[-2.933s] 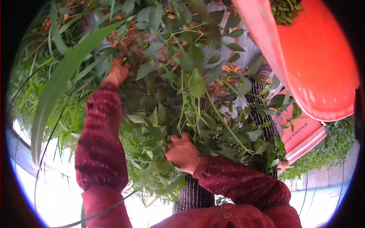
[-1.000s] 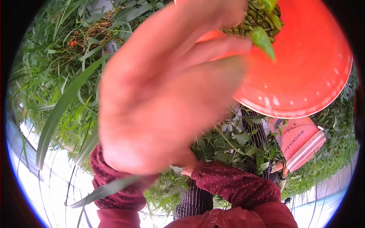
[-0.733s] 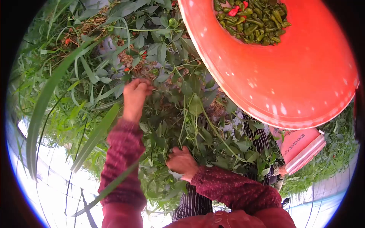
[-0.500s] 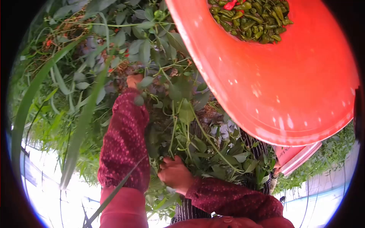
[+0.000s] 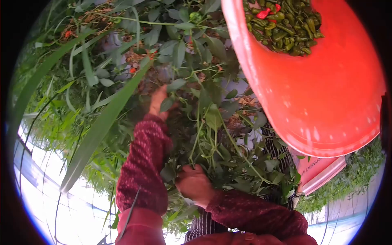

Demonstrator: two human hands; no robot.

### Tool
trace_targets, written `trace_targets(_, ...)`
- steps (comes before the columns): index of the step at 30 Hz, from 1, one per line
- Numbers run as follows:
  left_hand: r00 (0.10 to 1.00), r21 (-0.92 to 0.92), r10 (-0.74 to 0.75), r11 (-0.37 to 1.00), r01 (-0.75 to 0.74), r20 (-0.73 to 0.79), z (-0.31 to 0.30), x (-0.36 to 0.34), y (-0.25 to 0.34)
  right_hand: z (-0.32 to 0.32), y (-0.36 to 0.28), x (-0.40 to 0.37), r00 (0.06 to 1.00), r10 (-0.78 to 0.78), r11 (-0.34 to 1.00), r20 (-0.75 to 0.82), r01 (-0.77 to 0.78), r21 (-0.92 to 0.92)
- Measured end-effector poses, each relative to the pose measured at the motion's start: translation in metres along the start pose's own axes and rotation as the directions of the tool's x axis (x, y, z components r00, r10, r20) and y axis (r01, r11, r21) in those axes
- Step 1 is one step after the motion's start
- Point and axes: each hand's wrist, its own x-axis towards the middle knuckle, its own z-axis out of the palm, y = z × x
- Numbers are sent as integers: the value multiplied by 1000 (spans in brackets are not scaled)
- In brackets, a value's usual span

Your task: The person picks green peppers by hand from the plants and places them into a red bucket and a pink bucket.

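Note:
My left hand reaches up among the leaves of a pepper plant. A leaf covers part of it and its fingertips are blurred, so its grip does not show. Lower down, my right hand has its fingers curled at the base of several thin green stems, closed round the stem there. Whether a pepper is also in its fingers is hidden. A round green pepper hangs among the leaves above.
A large red plastic tub fills the upper right, with green peppers and a few red ones inside. Beneath its lower rim is a pink printed box or bag. Long grass blades cross the left side, near my left arm.
My view has shifted, so the plants and tub sit further right. My left hand has shifted slightly downward in view. The fingers of my right hand have drawn closer together at the stems.

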Motion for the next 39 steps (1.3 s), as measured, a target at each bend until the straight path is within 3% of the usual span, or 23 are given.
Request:
trace_targets(1, 995, -183, -87, 978, 95, 53, 3, -25, 0, -5, -1, 1, 999, -13, 1000, 47, 12, 19)
trace_targets(3, 999, 226, 11, 974, -18, 35, 11, -70, -5, -6, -1, 1, 996, -26, 1000, 85, 25, 10)
trace_targets(4, 1000, 232, 14, 972, -18, 19, 7, -89, -4, -5, 0, 1, 993, -9, 1000, 121, 11, -18)
trace_targets(6, 991, 515, -62, 850, 115, -119, 1, -120, -10, -2, 3, 0, 988, -24, 1000, 153, 26, -17)
trace_targets(7, 991, 517, -64, 848, 118, -121, -6, -129, -14, 1, 5, 0, 988, -28, 999, 152, 32, -22)
trace_targets(9, 965, 945, 258, 306, -114, 32, -25, -149, -20, -1, 3, -1, 989, -1, 1000, 149, -3, 27)
trace_targets(14, 976, 971, 208, 211, -110, 65, -69, -175, -22, 4, 4, 0, 992, -9, 1000, 127, 10, -8)
trace_targets(15, 998, 681, 45, 732, -1, -47, -80, -176, -22, 2, 5, 0, 993, -4, 1000, 120, 3, 14)
trace_targets(16, 987, 151, -153, 976, 159, -50, -87, -176, -26, 3, 5, 1, 992, -3, 1000, 125, 1, 15)
trace_targets(17, 993, 426, -118, 899, 106, 3, -98, -164, -49, 3, 5, 1, 991, -7, 1000, 135, 7, 3)
trace_targets(18, 992, 422, -123, 900, 110, 4, -77, -172, -29, 2, 5, 2, 989, -9, 1000, 148, 10, -10)
trace_targets(19, 987, 806, 22, 575, -140, 156, -57, -188, -8, 2, 5, 2, 988, -4, 1000, 156, 5, -8)
trace_targets(20, 934, 932, 68, 72, -356, 352, -43, -197, 10, -1, 3, 2, 988, 10, 1000, 154, -9, -6)
trace_targets(21, 903, 924, 246, 62, -376, 351, -46, -188, 18, -1, 2, 3, 989, 25, 1000, 146, -24, -7)
trace_targets(23, 853, 912, 479, 223, -345, 206, -57, -155, 39, 3, 2, 1, 989, 0, 1000, 147, 4, -24)
trace_targets(24, 799, 885, 545, 204, -419, 252, -62, -136, 53, 5, 3, 1, 989, -22, 999, 148, 28, -39)
trace_targets(25, 743, 856, 601, 181, -485, 294, -66, -118, 68, 6, 4, 0, 989, -11, 999, 150, 17, -41)
trace_targets(28, 726, 840, 562, 99, -534, 396, -74, -70, 107, 8, 4, 0, 978, 6, 1000, 208, -1, -26)
trace_targets(30, 880, 953, 370, -163, -254, 298, -106, -41, 97, 4, 3, 2, 971, 6, 998, 240, 8, -57)
trace_targets(32, 997, 940, 67, -340, -17, 42, -159, -35, 69, 1, 2, 2, 972, 13, 999, 236, -1, -50)
trace_targets(34, 1000, 931, 6, -366, -15, 18, -250, -50, 15, 3, 3, 4, 973, 9, 999, 231, -2, -32)
trace_targets(36, 982, 956, -73, -254, 148, -171, -242, -106, -3, 5, 5, 2, 977, -17, 998, 213, 31, -60)
trace_targets(39, 968, 959, -69, -169, 228, -242, -280, -169, -59, 1, 0, 4, 966, -14, 998, 260, 31, -62)
